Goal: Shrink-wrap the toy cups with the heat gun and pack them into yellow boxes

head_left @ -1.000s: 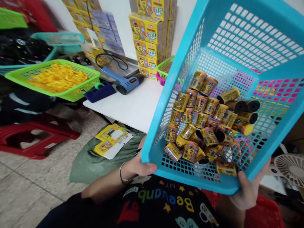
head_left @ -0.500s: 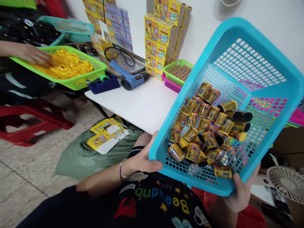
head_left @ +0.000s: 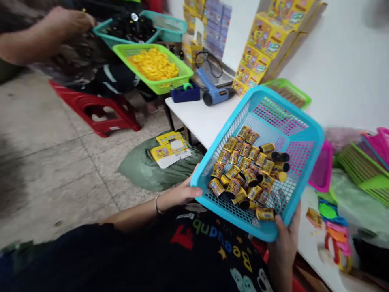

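Note:
Both my hands carry a blue plastic basket (head_left: pixel 209 198) in front of my chest, tilted so its inside faces me. My left hand (head_left: pixel 187 190) grips the near left corner, thumb over the rim. At the near right corner, my right hand (head_left: pixel 287 233) is closed on the rim with its thumb inside. Many small yellow printed cups (head_left: pixel 244 163), some showing black ends, lie heaped in the basket's near and middle part. One yellow cup (head_left: pixel 265 213) rests close to my right thumb.
Behind the basket is a white table (head_left: pixel 194 117) with a blue heat gun (head_left: pixel 215 91), a tape dispenser (head_left: pixel 185 93) and stacked yellow boxes (head_left: pixel 258 52). Left, a co-worker's arm (head_left: pixel 45 36) is near a green basket (head_left: pixel 158 87) of yellow pieces and a red stool (head_left: pixel 97 109).
My view has swung, so the room appears shifted right. The blue basket now looks lower and farther from the camera, still in both hands. The co-worker's hand has left the yellow pieces.

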`<state>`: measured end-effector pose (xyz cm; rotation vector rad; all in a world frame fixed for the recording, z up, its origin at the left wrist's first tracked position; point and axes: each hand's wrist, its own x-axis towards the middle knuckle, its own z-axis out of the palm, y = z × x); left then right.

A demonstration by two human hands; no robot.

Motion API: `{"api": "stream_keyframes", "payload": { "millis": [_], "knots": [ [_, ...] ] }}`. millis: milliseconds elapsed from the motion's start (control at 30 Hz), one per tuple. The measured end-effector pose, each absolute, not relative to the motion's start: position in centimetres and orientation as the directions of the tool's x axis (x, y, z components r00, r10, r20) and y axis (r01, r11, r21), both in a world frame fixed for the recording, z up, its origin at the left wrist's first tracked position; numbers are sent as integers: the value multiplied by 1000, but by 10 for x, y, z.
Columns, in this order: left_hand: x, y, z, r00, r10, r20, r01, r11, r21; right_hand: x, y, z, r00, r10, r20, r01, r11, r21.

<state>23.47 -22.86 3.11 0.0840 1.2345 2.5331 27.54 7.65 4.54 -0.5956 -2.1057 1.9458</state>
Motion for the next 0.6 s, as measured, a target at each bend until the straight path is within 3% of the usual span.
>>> {"api": "stream_keyframes", "payload": {
  "millis": [100, 167, 233, 300, 367, 400, 467, 600],
  "knots": [
    [237, -237, 12, -964, 248, -95, -234, -620, 749, 250, 72, 33, -957, 274, -97, 140, 142, -980],
    [236, -242, 0, -971, 217, -96, -217, -646, 732, 229, 69, 39, -969, 237, 63, 23, 346, -938],
    [234, -246, -10, -972, 206, -109, -221, -668, 711, 205, 60, 57, -934, 142, 329, -186, 592, -784],
    [232, -249, -20, -969, 204, -136, -242, -691, 681, 175, 39, 79, -857, -162, 489, -453, 689, -566],
    [230, -249, -28, -960, 216, -177, -278, -703, 654, 138, 8, 94, -738, -570, 360, -669, 555, -494],
    [229, -248, -32, -955, 224, -195, -297, -704, 645, 119, -10, 97, -684, -687, 246, -696, 515, -500],
    [228, -246, -37, -946, 238, -222, -325, -704, 632, 82, -45, 92, -632, -769, 96, -700, 513, -496],
    [226, -242, -43, -946, 233, -225, -323, -724, 610, 33, -88, 66, -622, -780, -67, -675, 578, -459]
  ]
}}
